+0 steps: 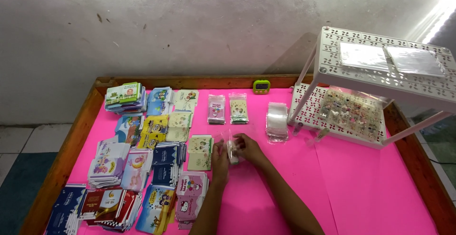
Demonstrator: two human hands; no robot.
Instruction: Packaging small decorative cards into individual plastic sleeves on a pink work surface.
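A small clear plastic sleeve with a pale card inside is held near the middle of the pink-covered table, pinched between both hands. The left hand grips its left side with closed fingers; the right hand curls its fingers on the right side. A stack of clear sleeves lies toward the far edge, colourful card piles cover the left half, and a white perforated rack stands at the far right corner.

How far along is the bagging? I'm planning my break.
Done: two small piles of filled bags lie near the green timer. In hand: left hand and right hand hold one clear bag. Left: many card stacks and empty bags.
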